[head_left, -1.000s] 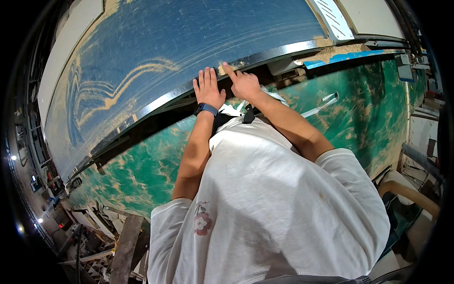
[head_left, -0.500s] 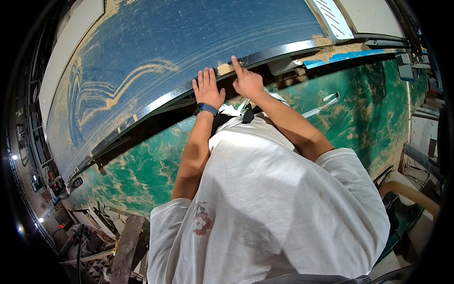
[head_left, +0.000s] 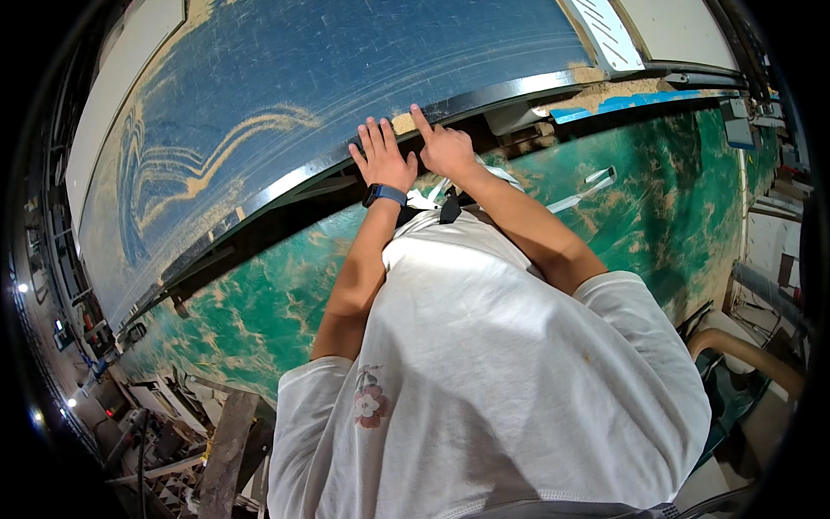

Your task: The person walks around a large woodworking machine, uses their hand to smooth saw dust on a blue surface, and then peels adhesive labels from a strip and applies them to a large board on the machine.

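1. The green floor (head_left: pixel 285 285), streaked with tan dust, spreads left and right below the table; from my remote seat I get it bent by the lens, with the clutter at near left too small to sort
2. The blue table (head_left: pixel 372 52) takes up the far side, scratched and dusty; its far end is cut off, and a dark gap under its near side hides whatever lies beneath
3. A white shirt (head_left: pixel 484 329) fills the near middle and blocks my view of the floor behind it
4. The dark metal edge (head_left: pixel 294 182) curves along the table's near side, shiny in places, and both hands are at it
5. At far right I see a white slotted plate (head_left: pixel 608 36), partly cut off
6. The left hand (head_left: pixel 385 164) lies spread over the edge; the right hand (head_left: pixel 450 154) is just beside it, index finger stretched out onto the edge, the others curled; I cannot tell whether the thumbs touch or the curled fingers hold anything
7. The tan patch (head_left: pixel 404 124) sits on the edge between the left fingertips and right index finger, loose dust or a set-in piece, I cannot tell; I judge the step in hand to be touch work here, and the next move to call for a light fingertip and a steady left palm
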Motion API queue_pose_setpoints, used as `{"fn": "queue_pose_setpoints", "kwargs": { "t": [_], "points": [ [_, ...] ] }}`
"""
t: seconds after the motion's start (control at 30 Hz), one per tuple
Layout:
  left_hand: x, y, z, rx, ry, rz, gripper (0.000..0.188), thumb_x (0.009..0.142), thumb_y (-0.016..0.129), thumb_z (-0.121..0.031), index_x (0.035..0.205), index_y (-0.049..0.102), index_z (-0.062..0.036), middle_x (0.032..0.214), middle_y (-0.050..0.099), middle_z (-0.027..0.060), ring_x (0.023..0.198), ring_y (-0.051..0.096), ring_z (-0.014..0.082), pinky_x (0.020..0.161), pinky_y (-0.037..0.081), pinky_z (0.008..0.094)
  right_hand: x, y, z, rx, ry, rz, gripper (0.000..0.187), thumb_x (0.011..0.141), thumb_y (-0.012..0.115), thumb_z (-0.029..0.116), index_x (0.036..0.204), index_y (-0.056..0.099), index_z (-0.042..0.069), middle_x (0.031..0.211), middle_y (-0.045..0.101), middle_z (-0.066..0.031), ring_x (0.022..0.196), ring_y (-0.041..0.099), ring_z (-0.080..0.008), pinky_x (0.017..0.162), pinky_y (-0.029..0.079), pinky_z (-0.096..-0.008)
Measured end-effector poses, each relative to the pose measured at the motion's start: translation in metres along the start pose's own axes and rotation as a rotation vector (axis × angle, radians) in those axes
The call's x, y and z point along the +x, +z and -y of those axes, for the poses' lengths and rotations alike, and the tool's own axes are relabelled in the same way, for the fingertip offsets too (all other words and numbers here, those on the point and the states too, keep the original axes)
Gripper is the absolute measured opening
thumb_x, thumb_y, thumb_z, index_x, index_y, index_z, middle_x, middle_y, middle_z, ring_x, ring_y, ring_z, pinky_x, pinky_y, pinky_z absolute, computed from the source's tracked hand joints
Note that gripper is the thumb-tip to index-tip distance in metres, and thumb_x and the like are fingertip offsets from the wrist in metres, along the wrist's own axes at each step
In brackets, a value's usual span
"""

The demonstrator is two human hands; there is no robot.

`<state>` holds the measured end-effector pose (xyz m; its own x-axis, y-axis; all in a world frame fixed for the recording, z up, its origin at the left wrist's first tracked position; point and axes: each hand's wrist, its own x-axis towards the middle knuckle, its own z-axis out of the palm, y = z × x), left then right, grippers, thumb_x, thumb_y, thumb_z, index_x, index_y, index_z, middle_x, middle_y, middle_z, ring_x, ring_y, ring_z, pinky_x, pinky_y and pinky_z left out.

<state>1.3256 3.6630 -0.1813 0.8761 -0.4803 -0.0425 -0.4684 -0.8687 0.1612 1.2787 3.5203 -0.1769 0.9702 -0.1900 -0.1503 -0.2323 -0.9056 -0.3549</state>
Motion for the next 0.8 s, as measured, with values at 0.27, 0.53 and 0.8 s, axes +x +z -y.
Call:
{"fn": "queue_pose_setpoints", "kwargs": {
  "t": [0.27, 0.53, 0.8],
  "points": [
    [0.0025, -0.0048, -0.0051, -0.038, 0.016, 0.016, 0.085, 0.08, 0.067, -0.032, 0.151, 0.028, -0.0074, 0.159, 0.02, 0.0165, 0.149, 0.01, 0.036, 0.116, 0.008, 0.0607, 0.0025, -0.0027, -0.0014, -0.014, 0.006, 0.021, 0.092, 0.079, 0.063, 0.022, 0.157, 0.014, 0.022, 0.093, 0.067, -0.0201, 0.078, 0.069, -0.0361, 0.072, 0.054, -0.0452],
    [0.0056, -0.0046, -0.0092, 0.027, 0.024, 0.035, 0.086, 0.08, 0.066, -0.031, 0.152, 0.026, -0.0069, 0.159, 0.02, 0.016, 0.148, 0.012, 0.0366, 0.115, 0.009, 0.063, 0.0044, -0.0016, -0.0009, -0.036, 0.003, 0.023, 0.092, 0.078, 0.062, 0.021, 0.156, 0.015, 0.023, 0.091, 0.067, -0.019, 0.076, 0.069, -0.0356, 0.071, 0.055, -0.0455],
    [0.0043, -0.0019, -0.0074, 0.043, 0.025, 0.039, 0.087, 0.079, 0.066, -0.031, 0.152, 0.025, -0.0066, 0.159, 0.02, 0.0163, 0.148, 0.012, 0.0358, 0.115, 0.009, 0.062, 0.0033, 0.001, -0.004, 0.007, 0.038, -0.039, 0.089, 0.078, 0.061, 0.02, 0.156, 0.017, 0.02, 0.089, 0.067, -0.0183, 0.075, 0.069, -0.0347, 0.068, 0.055, -0.0453]
  ]
}}
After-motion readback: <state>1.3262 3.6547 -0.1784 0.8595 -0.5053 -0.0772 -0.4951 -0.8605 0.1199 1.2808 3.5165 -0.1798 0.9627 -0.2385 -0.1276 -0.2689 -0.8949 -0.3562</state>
